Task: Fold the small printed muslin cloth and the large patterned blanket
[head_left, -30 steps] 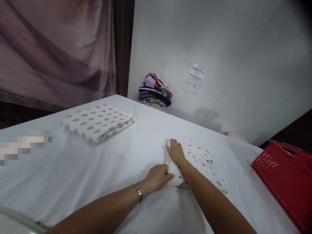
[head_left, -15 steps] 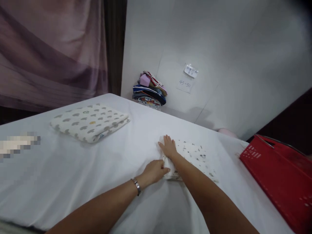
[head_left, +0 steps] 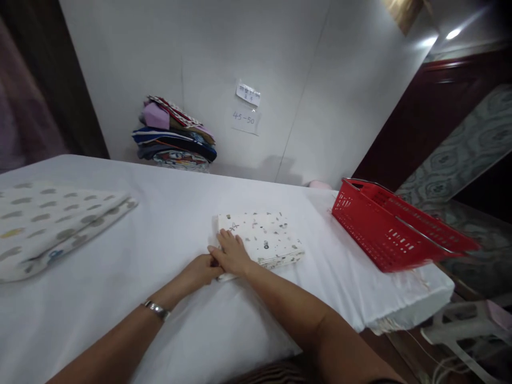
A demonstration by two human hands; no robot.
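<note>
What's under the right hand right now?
The left end of the folded, small-print cloth lies under the right hand. The print directly beneath the palm is covered, so I cannot tell what it shows.

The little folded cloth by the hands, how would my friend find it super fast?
On the white-covered table, look between the red basket and the cloth with big grey patches. The little folded cloth lies there, under the fingers of the right hand. Only this one has tiny scattered prints.
</note>
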